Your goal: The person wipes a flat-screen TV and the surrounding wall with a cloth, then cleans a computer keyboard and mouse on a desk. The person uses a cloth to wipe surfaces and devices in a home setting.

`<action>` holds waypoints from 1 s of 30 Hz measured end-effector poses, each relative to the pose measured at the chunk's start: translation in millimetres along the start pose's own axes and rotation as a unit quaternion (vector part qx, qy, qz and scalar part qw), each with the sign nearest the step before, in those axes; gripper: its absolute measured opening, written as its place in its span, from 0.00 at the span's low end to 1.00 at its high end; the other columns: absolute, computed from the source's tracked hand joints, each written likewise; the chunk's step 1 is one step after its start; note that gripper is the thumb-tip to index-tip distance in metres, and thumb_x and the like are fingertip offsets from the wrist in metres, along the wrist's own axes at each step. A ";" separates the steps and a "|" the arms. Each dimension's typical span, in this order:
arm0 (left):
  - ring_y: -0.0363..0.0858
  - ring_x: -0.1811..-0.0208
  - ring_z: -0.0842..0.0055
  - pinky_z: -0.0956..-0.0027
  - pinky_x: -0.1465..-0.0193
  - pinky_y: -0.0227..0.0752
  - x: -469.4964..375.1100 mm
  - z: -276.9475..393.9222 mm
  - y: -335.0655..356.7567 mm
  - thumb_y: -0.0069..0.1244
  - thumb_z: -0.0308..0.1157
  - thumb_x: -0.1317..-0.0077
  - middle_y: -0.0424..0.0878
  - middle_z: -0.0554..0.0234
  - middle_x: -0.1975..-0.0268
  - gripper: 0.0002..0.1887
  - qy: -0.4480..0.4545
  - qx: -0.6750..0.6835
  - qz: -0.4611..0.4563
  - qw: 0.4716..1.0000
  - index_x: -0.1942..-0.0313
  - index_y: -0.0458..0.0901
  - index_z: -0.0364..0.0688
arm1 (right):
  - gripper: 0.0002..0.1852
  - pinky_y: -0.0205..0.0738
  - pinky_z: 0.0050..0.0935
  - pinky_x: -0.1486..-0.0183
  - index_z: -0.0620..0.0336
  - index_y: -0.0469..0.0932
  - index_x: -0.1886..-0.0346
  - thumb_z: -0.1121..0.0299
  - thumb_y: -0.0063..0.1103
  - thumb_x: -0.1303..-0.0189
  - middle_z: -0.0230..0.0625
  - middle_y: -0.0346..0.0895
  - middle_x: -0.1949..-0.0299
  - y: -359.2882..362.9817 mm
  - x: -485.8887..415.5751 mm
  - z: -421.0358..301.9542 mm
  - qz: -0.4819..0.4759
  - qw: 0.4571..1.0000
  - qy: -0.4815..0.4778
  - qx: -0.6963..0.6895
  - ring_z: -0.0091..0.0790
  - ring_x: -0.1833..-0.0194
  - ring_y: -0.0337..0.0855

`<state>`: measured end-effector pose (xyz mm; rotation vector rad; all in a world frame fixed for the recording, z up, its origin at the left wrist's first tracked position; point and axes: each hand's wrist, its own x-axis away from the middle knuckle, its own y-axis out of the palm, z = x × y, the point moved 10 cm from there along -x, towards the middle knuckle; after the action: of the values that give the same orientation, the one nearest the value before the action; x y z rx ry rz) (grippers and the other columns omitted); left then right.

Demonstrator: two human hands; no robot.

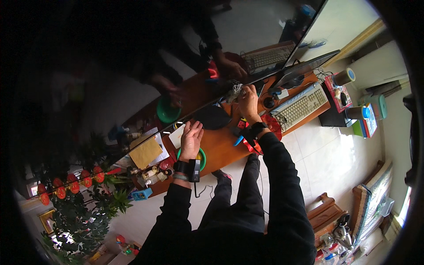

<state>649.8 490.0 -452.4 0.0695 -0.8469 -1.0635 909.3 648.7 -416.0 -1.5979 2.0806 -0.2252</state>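
Observation:
My right hand (249, 104) grips a crumpled grey cloth (234, 92) at the lower edge of a large, glossy black television (139, 76). Both hands are mirrored in its dark screen. Empty, with the palm turned partly up and the fingers a little apart, my left hand (192, 140) hovers near the bottom edge of the screen. A round black stand base (213, 117) lies between the hands on the brown wooden table (218, 145). Below my left hand is a green bowl (204, 162), partly hidden by the wrist and a strapped-on device.
To the right are a keyboard (301, 105), a monitor (306, 68) and a red dish (271, 124). Papers (145, 152) and small bottles (152, 174) crowd the left end, near a blue basket (141, 194). A leafy plant (82, 208) stands beyond. Two lidded jars (356, 112) stand farther right.

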 end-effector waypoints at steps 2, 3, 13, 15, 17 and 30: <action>0.62 0.30 0.61 0.60 0.29 0.57 -8.9 -4.0 3.3 0.45 0.22 0.37 0.58 0.44 0.30 0.42 -0.005 0.018 0.006 1.000 0.26 0.40 0.45 | 0.12 0.76 0.39 0.57 0.66 0.78 0.60 0.81 0.58 0.50 0.46 0.75 0.57 -17.4 -11.4 11.3 0.031 0.999 -0.009 -0.009 0.52 0.58 0.80; 0.61 0.30 0.60 0.60 0.29 0.57 -13.4 -6.0 2.9 0.44 0.21 0.37 0.57 0.43 0.30 0.42 -0.007 0.026 0.018 0.999 0.26 0.39 0.45 | 0.12 0.76 0.39 0.57 0.65 0.78 0.61 0.81 0.58 0.51 0.46 0.76 0.57 -25.2 -17.3 19.2 0.043 0.999 -0.003 -0.001 0.52 0.59 0.80; 0.68 0.34 0.60 0.58 0.32 0.63 -40.6 -3.2 0.1 0.43 0.19 0.37 0.67 0.42 0.36 0.38 -0.001 0.089 0.029 0.996 0.30 0.44 0.47 | 0.17 0.71 0.43 0.51 0.66 0.72 0.54 0.81 0.58 0.51 0.49 0.71 0.54 -111.2 -58.1 79.1 0.206 0.972 0.108 -0.002 0.55 0.53 0.75; 0.67 0.33 0.60 0.57 0.31 0.63 -41.7 -2.7 2.6 0.42 0.19 0.36 0.66 0.42 0.35 0.36 -0.002 0.078 0.023 0.997 0.30 0.45 0.46 | 0.21 0.69 0.44 0.48 0.65 0.70 0.48 0.80 0.56 0.49 0.52 0.68 0.51 -119.7 -67.5 74.0 0.214 0.972 0.090 0.029 0.56 0.51 0.73; 0.67 0.33 0.60 0.57 0.31 0.63 -41.3 -1.3 4.0 0.42 0.19 0.36 0.66 0.42 0.35 0.37 0.005 0.072 0.023 0.997 0.30 0.43 0.45 | 0.23 0.69 0.44 0.47 0.65 0.69 0.45 0.81 0.54 0.48 0.53 0.67 0.51 -122.8 -75.5 60.7 0.222 0.972 0.035 0.062 0.57 0.51 0.72; 0.65 0.32 0.61 0.58 0.30 0.60 -39.0 4.9 7.7 0.43 0.21 0.36 0.65 0.43 0.34 0.36 0.005 0.060 0.007 0.998 0.30 0.44 0.42 | 0.14 0.70 0.47 0.48 0.74 0.70 0.55 0.84 0.47 0.47 0.60 0.64 0.51 -83.0 -73.6 65.7 0.140 0.984 0.048 0.097 0.64 0.52 0.70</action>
<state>644.2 526.3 -468.2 0.1686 -0.9008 -0.9983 1025.6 704.3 -416.3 -1.1873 2.2506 -0.3990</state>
